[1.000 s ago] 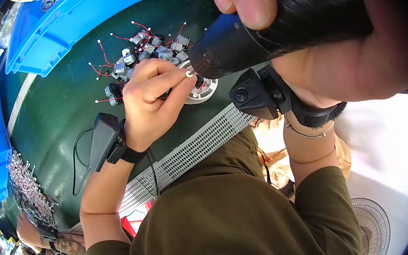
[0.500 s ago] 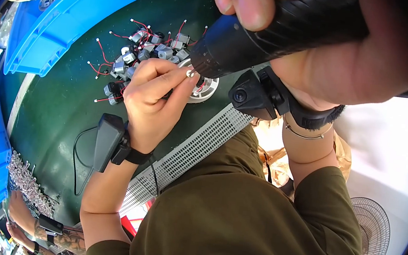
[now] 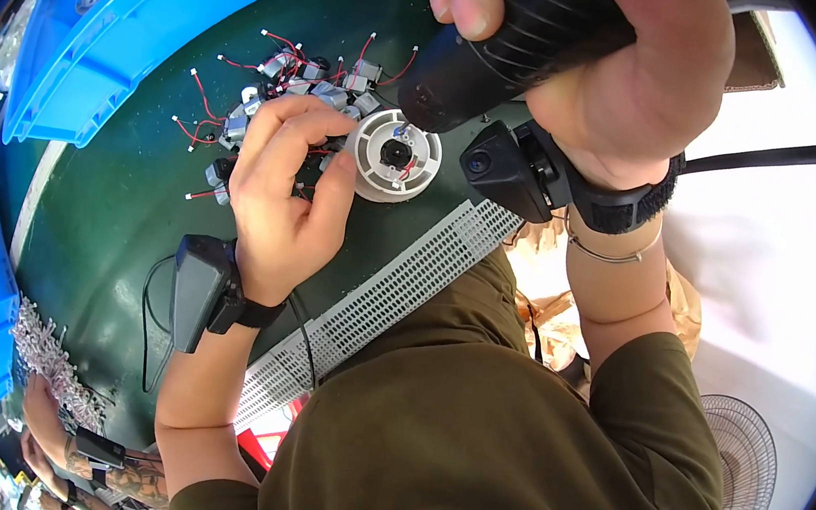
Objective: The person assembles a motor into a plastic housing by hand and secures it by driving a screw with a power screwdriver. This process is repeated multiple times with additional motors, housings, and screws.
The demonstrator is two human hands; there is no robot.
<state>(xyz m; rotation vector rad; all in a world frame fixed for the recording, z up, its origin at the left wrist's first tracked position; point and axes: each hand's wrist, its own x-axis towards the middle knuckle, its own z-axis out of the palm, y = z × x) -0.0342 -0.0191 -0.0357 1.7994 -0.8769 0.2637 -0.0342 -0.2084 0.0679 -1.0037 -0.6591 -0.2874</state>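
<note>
Touches round white plastic housing (image 3: 376,156) near front edge of green bench (image 3: 118,242) with nearer, loosely spread left hand (image 3: 284,191). Grips black ridged power screwdriver (image 3: 514,48) in right hand (image 3: 638,90), slanted down-left toward housing's far rim

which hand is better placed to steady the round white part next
Probably the left hand: it sits at the rim of the round white plastic housing, while the right hand is wrapped around the black cylindrical power tool.

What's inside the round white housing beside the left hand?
Inside the white housing, a dark round part and some red wire show; whatever lies beneath the dark part is covered.
</note>
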